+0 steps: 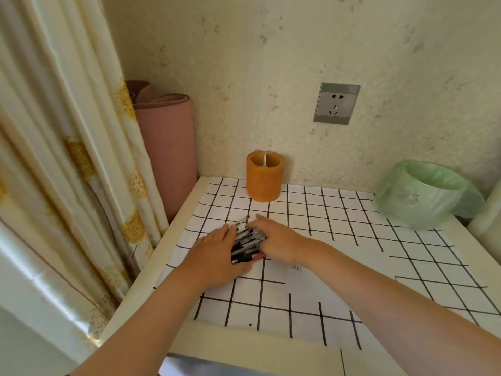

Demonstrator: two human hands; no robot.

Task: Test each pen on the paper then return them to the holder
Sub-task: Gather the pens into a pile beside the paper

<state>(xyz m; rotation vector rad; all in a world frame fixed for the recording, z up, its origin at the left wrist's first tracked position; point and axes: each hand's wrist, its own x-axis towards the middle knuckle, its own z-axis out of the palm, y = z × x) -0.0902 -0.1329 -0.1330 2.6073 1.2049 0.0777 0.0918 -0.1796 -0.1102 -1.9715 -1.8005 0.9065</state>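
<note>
Left hand [217, 253], right hand [276, 242] bracket pens [248, 244]; grip unclear.

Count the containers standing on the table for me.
2: the orange holder at back centre, and the green-lined bin in the back right corner. No others seem hidden.

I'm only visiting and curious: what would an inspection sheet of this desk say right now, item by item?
Surface: white table covered by a black-grid white sheet.
Job's things: bundle of dark pens lying on the sheet; orange cylindrical holder upright by the wall, no pens visible in it.
Clutter: green plastic-lined bin at the right rear.
Grippers: left hand flat against the pens; right hand over their other side, grip unclear.
Cables: nothing seen.
Surroundings: grey wall socket, pink rolled mat, cream curtain.
</note>
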